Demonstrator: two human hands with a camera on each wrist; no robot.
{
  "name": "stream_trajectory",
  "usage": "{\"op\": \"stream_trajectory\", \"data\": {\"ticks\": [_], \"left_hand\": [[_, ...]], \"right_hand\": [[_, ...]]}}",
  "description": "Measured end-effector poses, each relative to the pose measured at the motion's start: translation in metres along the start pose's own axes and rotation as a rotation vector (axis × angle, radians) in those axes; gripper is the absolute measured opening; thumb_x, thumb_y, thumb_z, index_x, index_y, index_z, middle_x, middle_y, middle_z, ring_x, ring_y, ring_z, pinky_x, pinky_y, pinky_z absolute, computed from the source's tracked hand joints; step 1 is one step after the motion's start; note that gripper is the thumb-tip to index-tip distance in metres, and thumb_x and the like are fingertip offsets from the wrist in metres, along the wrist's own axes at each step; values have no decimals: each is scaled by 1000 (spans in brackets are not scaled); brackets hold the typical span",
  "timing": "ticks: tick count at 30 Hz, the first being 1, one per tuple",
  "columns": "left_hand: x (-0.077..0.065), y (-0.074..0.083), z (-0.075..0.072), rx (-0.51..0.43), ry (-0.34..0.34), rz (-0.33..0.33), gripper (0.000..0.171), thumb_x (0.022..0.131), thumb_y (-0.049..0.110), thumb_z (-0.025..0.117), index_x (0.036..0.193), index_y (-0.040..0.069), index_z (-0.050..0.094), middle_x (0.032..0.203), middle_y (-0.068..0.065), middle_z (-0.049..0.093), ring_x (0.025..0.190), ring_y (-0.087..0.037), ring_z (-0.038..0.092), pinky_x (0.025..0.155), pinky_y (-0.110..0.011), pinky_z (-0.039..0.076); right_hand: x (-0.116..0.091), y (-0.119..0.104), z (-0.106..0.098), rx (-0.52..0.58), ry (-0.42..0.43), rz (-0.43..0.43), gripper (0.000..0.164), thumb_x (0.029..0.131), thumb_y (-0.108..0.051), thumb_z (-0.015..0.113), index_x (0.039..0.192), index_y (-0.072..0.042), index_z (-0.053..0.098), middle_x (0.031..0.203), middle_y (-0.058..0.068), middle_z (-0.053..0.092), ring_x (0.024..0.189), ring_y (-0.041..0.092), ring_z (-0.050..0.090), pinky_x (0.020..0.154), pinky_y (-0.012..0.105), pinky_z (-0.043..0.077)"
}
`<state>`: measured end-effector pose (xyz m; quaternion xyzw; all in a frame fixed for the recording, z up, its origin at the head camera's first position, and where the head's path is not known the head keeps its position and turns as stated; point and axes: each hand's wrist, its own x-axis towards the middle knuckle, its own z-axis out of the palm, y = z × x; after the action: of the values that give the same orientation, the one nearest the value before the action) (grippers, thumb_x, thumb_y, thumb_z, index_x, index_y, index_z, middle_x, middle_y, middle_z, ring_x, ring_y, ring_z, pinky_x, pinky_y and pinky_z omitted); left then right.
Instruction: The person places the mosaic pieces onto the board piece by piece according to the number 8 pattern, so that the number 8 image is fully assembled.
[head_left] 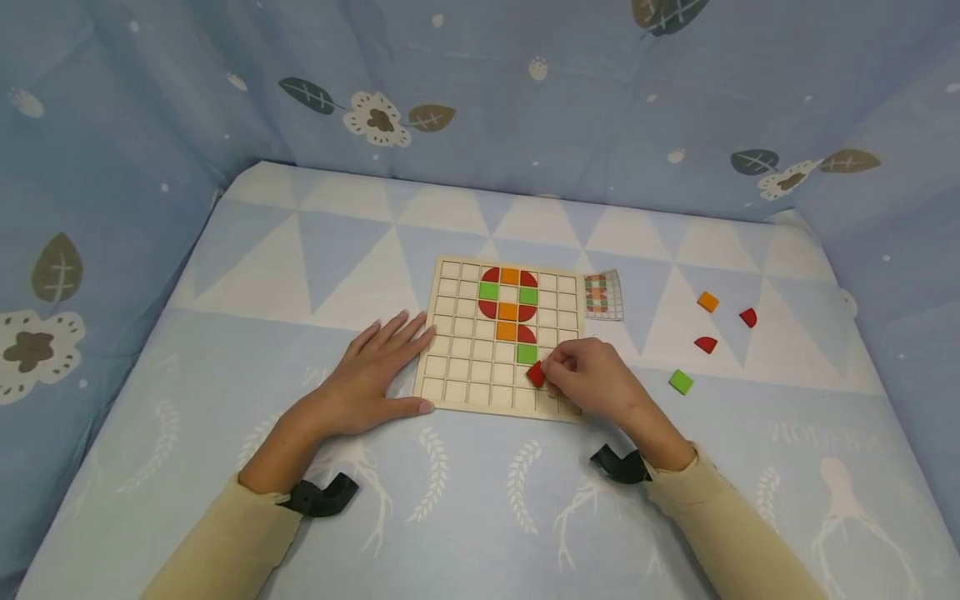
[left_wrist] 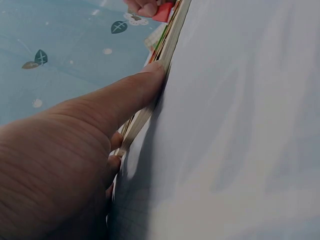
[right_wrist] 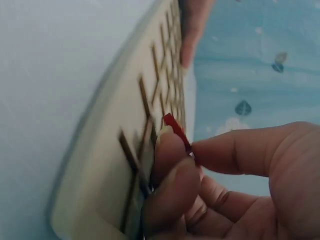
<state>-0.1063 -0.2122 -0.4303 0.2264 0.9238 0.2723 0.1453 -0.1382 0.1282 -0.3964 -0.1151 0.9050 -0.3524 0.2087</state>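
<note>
A wooden grid board (head_left: 468,392) lies on the table, with red quarter-circles, orange squares and green squares set in its upper middle cells. My right hand (head_left: 592,377) pinches a small red tile (head_left: 536,374) between thumb and fingertips, over the board's lower right cells, just below a green square (head_left: 527,354). In the right wrist view the red tile (right_wrist: 176,131) is tilted and partly covered by fingers. My left hand (head_left: 375,375) lies spread at the board's left side, fingers straight. Its thumb (left_wrist: 135,90) touches the board's edge (left_wrist: 172,47) in the left wrist view.
A small pattern card (head_left: 604,295) sits against the board's right edge. Farther right lie loose tiles: an orange square (head_left: 707,302), two red quarter-circles (head_left: 706,344) and a green square (head_left: 681,382). A blue patterned curtain (head_left: 480,92) encloses the table's back and sides.
</note>
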Motion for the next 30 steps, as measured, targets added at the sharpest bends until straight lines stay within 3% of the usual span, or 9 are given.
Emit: {"op": "stream_trajectory", "data": {"ticks": [6,11,15,24,30], "left_hand": [[1,1,-1,9,-3,0,101,91,51,78,168,15,24,175,-3,11,161,-26,-1,126,-52,-1],[0,1,-2,5,-5,-6,101,90,51,79,168,14,25,175,-4,12,161,-27,0,126,-53,-1],[0,1,-2,3,-3,-4,101,90,51,78,168,15,25,175,-4,12,161,-27,0,126,-53,-1],[0,0,0,-2,-1,8,101,91,51,78,168,14,25,175,-5,12,161,-27,0,126,-52,-1],[0,0,0,-3,5,13,100,91,50,78,168,13,25,175,-5,13,161,-27,0,126,-51,-1]], "right_hand": [[-3,-2,7,-96,-18,-45,20,101,-15,63,83,-11,73,60,-5,55,53,14,48,53,30,40],[-8,-4,8,-172,-40,-102,12,98,-17,73,87,-14,68,65,-6,53,59,12,48,57,30,41],[-9,-8,12,-227,-7,-124,17,95,-20,79,86,-16,66,67,-6,52,61,12,49,58,30,41],[-5,-11,22,-269,71,-177,20,96,-23,79,83,-16,65,64,-7,48,59,10,46,56,29,39],[-8,-5,11,-244,90,-162,16,97,-21,77,87,-15,66,66,-6,50,60,12,46,56,30,39]]}}
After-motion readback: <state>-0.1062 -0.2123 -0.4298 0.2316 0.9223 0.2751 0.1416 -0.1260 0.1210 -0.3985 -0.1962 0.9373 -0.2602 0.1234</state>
